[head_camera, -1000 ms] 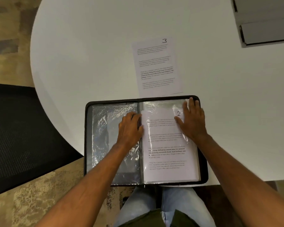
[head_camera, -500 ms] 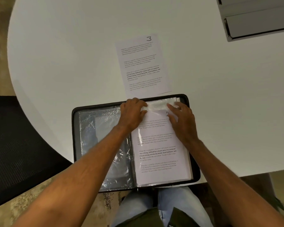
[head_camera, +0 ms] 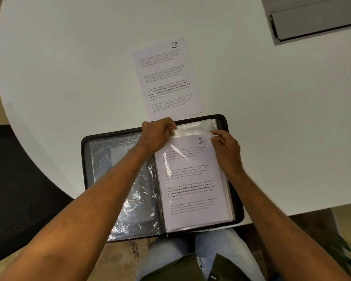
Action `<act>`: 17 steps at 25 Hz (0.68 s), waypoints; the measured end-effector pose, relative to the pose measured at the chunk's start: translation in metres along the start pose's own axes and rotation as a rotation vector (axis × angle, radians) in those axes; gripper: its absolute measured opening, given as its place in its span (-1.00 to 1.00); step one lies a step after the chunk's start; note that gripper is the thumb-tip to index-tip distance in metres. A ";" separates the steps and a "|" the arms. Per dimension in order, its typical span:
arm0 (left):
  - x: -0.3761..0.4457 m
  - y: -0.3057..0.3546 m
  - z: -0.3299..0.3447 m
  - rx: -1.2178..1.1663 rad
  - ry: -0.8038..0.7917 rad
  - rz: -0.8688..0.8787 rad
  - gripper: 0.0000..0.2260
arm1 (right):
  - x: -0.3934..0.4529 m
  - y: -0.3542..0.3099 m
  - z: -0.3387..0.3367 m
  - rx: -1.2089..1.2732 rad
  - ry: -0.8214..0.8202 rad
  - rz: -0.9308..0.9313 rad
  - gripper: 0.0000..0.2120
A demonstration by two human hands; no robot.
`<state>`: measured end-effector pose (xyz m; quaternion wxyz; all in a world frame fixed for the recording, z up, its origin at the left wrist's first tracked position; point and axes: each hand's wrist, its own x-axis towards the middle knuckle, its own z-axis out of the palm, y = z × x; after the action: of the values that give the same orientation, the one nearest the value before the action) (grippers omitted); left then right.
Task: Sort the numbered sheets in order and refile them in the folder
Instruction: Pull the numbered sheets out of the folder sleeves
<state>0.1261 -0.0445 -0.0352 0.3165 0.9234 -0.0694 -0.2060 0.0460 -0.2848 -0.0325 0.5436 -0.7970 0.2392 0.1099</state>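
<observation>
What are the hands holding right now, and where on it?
Left hand pinches the plastic sleeve at its top edge; right hand pinches sheet 2 at its top right corner.

Looks like an office: a round white table (head_camera: 69,57) fills the frame, a black mesh chair (head_camera: 18,189) at lower left, patterned carpet (head_camera: 118,252) beneath, and grey box files (head_camera: 316,19) upper right.

A round white table (head_camera: 69,67) carries an open black zip-edged folder (head_camera: 234,214) at its near edge. Just beyond the folder lies a white printed sheet numbered 3 (head_camera: 167,78); far right of it sits a grey flat box (head_camera: 316,19).
</observation>
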 end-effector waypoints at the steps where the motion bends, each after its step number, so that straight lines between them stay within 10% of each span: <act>1: 0.005 -0.001 -0.002 0.008 -0.027 -0.013 -0.74 | 0.001 -0.001 0.000 0.014 0.002 0.005 -0.77; 17: 0.024 0.012 0.008 0.102 -0.314 0.070 -0.84 | 0.002 -0.003 0.007 0.126 -0.043 0.011 -0.81</act>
<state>0.1445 -0.0649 -0.0415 0.2615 0.8916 -0.1603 -0.3331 0.0498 -0.2778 -0.0330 0.5972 -0.7572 0.2386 0.1145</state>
